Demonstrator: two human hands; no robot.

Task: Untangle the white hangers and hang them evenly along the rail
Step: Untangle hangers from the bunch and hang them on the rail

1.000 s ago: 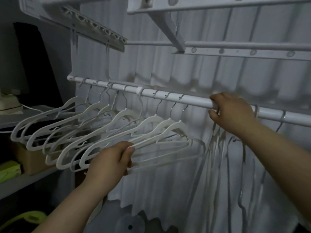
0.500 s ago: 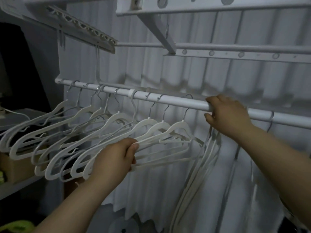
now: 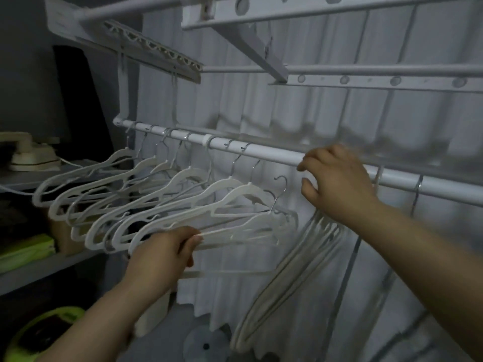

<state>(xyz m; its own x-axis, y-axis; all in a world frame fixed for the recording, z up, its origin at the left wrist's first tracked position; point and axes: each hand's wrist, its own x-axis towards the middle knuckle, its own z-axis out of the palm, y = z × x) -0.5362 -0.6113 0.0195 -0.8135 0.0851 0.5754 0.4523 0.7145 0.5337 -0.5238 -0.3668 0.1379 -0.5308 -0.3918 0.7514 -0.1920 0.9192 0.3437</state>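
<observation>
A white rail (image 3: 274, 154) runs from upper left down to the right. Several white hangers (image 3: 183, 178) hang spaced along its left part. My left hand (image 3: 162, 252) is shut on the bottom bar of the nearest white hanger (image 3: 256, 220). That hanger's metal hook (image 3: 281, 180) is free in the air just below the rail. My right hand (image 3: 337, 184) curls over the rail to the right of the hook. A tangled bunch of white hangers (image 3: 295, 270) droops steeply beneath that hand; their hooks are hidden by it.
A white folding drying rack (image 3: 366, 79) juts out overhead, in front of a pleated white curtain (image 3: 313, 113). At left, shelves carry an iron (image 3: 31, 155) and a green cloth (image 3: 26, 249). A green basket (image 3: 39, 333) is at lower left. More metal hooks (image 3: 418, 184) hang right of my hand.
The hanger in my left hand has come off the rail; its hook now hangs free below it. My right hand has stayed on the rail.
</observation>
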